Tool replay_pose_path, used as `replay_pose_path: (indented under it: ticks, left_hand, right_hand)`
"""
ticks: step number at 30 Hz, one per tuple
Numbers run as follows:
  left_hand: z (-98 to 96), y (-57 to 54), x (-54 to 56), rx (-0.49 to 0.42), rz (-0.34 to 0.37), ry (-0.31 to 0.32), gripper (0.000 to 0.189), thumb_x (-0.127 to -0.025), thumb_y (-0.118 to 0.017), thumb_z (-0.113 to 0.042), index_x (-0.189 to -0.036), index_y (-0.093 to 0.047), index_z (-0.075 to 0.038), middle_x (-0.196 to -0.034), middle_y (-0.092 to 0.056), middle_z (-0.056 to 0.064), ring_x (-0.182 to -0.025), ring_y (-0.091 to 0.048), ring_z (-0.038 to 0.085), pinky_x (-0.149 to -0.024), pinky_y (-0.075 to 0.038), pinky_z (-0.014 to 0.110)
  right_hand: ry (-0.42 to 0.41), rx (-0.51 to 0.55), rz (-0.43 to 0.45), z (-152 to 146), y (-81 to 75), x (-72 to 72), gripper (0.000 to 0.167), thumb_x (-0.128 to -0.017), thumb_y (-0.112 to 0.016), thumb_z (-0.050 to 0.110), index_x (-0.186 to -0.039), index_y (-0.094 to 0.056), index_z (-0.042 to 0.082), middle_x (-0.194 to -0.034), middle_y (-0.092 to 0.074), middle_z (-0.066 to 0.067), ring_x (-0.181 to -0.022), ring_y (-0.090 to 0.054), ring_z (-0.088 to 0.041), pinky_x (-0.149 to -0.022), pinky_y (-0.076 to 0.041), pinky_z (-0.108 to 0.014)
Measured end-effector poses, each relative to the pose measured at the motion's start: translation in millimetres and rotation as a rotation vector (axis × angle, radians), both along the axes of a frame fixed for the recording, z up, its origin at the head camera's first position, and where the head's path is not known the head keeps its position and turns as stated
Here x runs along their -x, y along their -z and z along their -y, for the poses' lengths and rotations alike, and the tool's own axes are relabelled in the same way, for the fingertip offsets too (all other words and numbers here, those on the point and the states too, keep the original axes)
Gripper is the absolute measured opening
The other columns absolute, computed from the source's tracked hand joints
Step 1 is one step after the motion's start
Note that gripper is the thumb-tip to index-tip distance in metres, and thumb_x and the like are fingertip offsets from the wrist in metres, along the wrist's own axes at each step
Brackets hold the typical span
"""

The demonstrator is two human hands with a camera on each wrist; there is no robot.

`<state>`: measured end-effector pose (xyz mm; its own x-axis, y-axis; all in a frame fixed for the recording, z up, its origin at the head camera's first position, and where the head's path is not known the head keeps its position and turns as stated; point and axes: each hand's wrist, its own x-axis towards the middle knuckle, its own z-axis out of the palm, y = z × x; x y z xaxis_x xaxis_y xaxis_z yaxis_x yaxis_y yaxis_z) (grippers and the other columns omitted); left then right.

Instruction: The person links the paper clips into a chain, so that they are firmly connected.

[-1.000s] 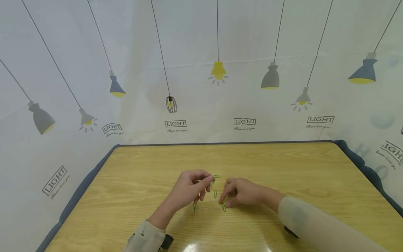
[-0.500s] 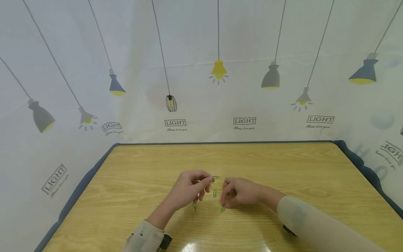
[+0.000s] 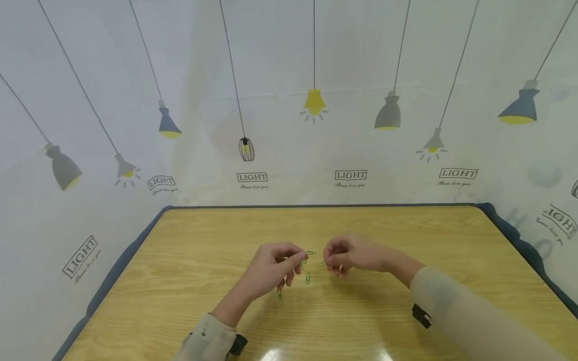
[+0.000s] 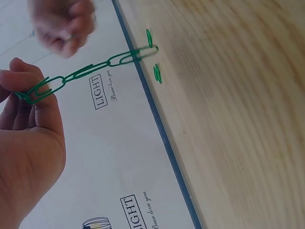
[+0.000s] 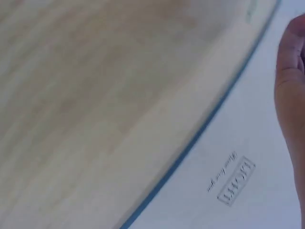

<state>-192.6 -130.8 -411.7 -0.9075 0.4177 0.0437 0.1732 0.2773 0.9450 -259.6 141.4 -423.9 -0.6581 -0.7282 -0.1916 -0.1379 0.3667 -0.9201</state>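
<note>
My left hand (image 3: 273, 268) pinches a chain of linked green paper clips (image 4: 86, 71) between thumb and fingertips. In the left wrist view the chain hangs away from the fingers; in the head view its lower end (image 3: 279, 294) shows below the hand, and one clip end (image 3: 310, 252) sticks out past the fingertips. My right hand (image 3: 354, 253) is raised close beside it, pinching a single green paper clip (image 3: 322, 263). The right hand (image 4: 64, 26) looks blurred in the left wrist view, and its fingertips are cut off in the right wrist view.
Loose green paper clips lie on the wooden table (image 3: 203, 240), one (image 3: 308, 278) between the hands. The left wrist view shows two clips, an upper one (image 4: 149, 38) and a lower one (image 4: 157, 74). A white curtain (image 3: 289, 190) printed with lamps stands behind the table.
My right hand has picked a green paper clip up from the table and lifted it toward the left hand's fingertips. The left hand has stayed nearly still with the chain.
</note>
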Motion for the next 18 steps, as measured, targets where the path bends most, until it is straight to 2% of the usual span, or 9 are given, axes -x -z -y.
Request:
replay_pose_path:
  ticks: [4, 7, 13, 18]
  left_hand:
    - [-1.2, -0.9, -0.8, -0.006, -0.005, 0.010, 0.023, -0.109, -0.063, -0.031, -0.114, -0.078, -0.015, -0.093, -0.071, 0.025, -0.053, -0.055, 0.013, -0.045, -0.046, 0.023]
    - [-2.4, -1.6, -0.8, -0.003, -0.012, 0.011, 0.022, -0.109, -0.063, -0.030, -0.114, -0.078, -0.014, -0.093, -0.071, 0.025, -0.054, -0.055, 0.013, -0.045, -0.046, 0.022]
    - [-3.8, -0.6, -0.2, 0.002, -0.028, 0.004, 0.021, -0.109, -0.064, -0.028, -0.113, -0.079, -0.013, -0.086, -0.071, 0.015, -0.054, -0.055, 0.016, -0.045, -0.047, 0.025]
    - [-3.5, 1.4, 0.3, -0.009, -0.029, 0.004, 0.020, -0.108, -0.065, -0.029, -0.113, -0.079, -0.015, -0.087, -0.071, 0.019, -0.052, -0.054, 0.012, -0.044, -0.046, 0.024]
  right_hand:
    - [0.092, 0.161, 0.023, -10, -22.2, 3.4, 0.025, -0.109, -0.063, 0.019, -0.113, -0.065, -0.005, -0.096, -0.068, -0.010, -0.083, -0.066, -0.019, -0.078, -0.063, -0.040]
    - [0.145, 0.222, 0.020, -12, -33.8, -0.1, 0.024, -0.107, -0.066, 0.018, -0.112, -0.066, -0.005, -0.095, -0.068, -0.007, -0.085, -0.067, -0.017, -0.084, -0.064, -0.040]
    - [0.240, 0.282, 0.011, -1, -46.0, -19.9, 0.022, -0.102, -0.072, 0.013, -0.113, -0.071, -0.006, -0.098, -0.074, -0.005, -0.086, -0.074, -0.018, -0.090, -0.065, -0.045]
    - [0.310, 0.260, -0.052, 14, -46.9, -37.4, 0.025, -0.100, -0.073, 0.010, -0.118, -0.072, -0.007, -0.096, -0.077, -0.007, -0.085, -0.078, -0.020, -0.086, -0.067, -0.042]
